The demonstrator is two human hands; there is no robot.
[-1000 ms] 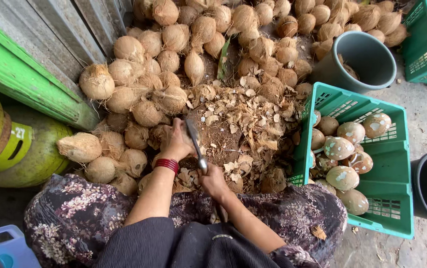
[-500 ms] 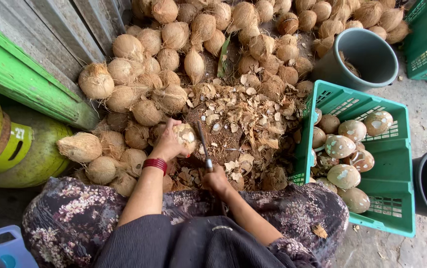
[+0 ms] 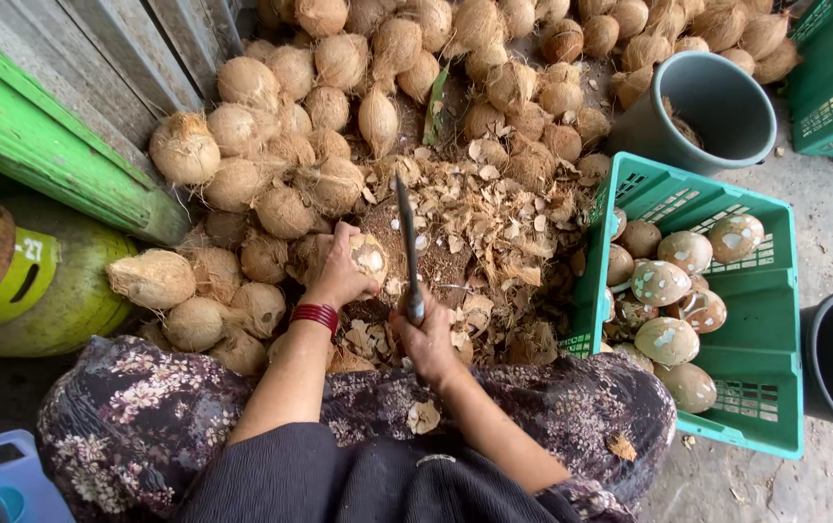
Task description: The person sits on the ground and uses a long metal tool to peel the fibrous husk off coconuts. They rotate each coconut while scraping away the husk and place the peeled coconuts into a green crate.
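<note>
- The left hand is clamped on a round brown partly peeled coconut, now tilted atop the husk-chip heap.
- The right hand, closed around a long dark-bladed knife, has raised it upright for another cut.

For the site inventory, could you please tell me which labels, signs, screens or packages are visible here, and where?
Label: curved green band with pale markings, on the yellow-green gas cylinder at the left edge.
Green crates, grey bucket, blue jerrycan: no labels visible.
No signs or screens.
</note>
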